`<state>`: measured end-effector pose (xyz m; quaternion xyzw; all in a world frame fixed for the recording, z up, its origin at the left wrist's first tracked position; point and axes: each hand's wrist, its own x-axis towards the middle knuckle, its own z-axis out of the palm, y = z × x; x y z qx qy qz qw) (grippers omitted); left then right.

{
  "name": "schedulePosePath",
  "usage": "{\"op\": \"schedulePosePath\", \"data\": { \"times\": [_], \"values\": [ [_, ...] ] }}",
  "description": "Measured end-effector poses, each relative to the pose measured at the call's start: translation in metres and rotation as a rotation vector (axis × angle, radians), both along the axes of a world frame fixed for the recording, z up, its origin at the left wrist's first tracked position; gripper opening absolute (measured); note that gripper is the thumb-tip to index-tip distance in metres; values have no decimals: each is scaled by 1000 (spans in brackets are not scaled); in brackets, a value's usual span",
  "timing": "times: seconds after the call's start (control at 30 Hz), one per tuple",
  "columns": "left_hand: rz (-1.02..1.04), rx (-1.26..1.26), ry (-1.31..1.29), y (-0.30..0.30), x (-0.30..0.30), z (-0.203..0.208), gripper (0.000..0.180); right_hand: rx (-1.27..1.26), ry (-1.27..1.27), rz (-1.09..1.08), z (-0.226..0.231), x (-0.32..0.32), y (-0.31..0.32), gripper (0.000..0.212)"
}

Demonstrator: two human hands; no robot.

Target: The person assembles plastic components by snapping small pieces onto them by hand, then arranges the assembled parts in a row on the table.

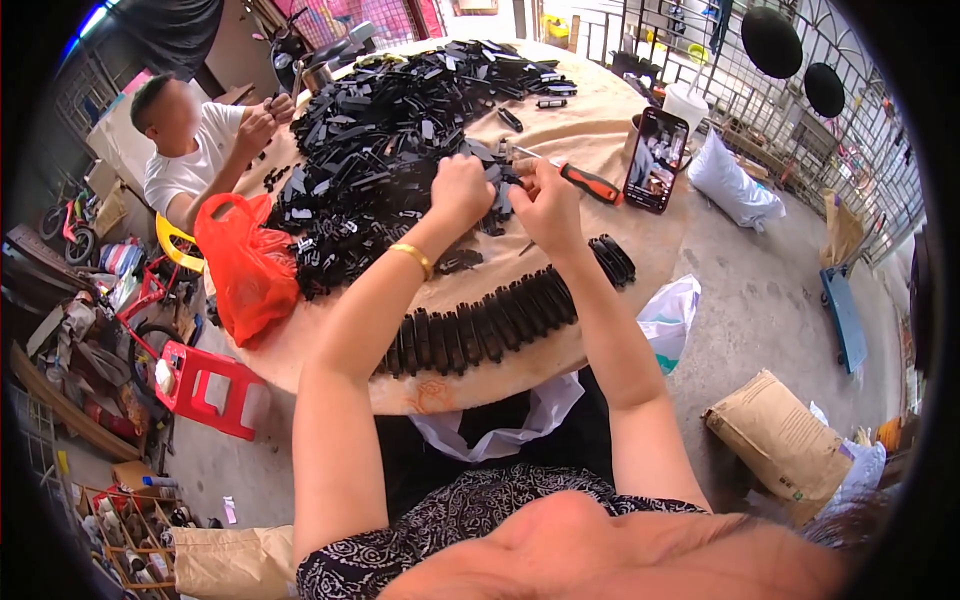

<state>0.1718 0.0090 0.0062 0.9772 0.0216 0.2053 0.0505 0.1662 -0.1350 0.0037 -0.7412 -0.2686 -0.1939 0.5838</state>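
Note:
My left hand (463,190) is closed in a fist-like grip at the near right side of a large heap of black plastic pieces (385,130). What its fingers hold is hidden behind the knuckles. Close by on the right, my right hand (550,208) has thumb and fingers pinched together at a small black plastic piece (508,188), which is partly covered. Below my wrists, a curved row of long black assembled pieces (490,325) lies side by side along the table's near edge. A screwdriver (592,184) with an orange and black handle lies beyond my right hand.
The round table (620,270) has a tan cover. A phone (656,160) stands upright against a container at right. A red plastic bag (245,265) sits at the left edge. Across to the left, another person (190,150) handles something small. A red stool (208,388) stands below.

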Motion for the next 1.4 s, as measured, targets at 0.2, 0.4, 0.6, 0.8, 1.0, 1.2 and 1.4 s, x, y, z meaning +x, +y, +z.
{"op": "schedulePosePath", "data": {
  "times": [0.2, 0.4, 0.6, 0.8, 1.0, 1.2, 1.4],
  "values": [
    [-157, -1227, 230, 23, -57, 27, 20, 163, 16, 104, 7, -13, 1, 14],
    [-309, -1451, 285, 25, -114, 26, 22, 184, -191, 275, 17, -35, 7, 13],
    [-331, -1398, 16, 28, -127, 28, 27, 86, -92, 432, 10, -50, 16, 15],
    [-377, -1600, -67, 21, -127, 18, 19, 341, 119, 487, 8, -56, 23, 14],
    [-311, -1350, -80, 13, -128, 2, 23, 183, -236, 361, 11, -56, 21, 15],
    [-391, -1510, -33, 6, -139, 3, 24, 40, -206, 344, 8, -56, 19, 12],
    [-415, -1621, -64, 0, -138, 2, 23, 98, -338, 261, 6, -58, 24, 10]
  ]
}}
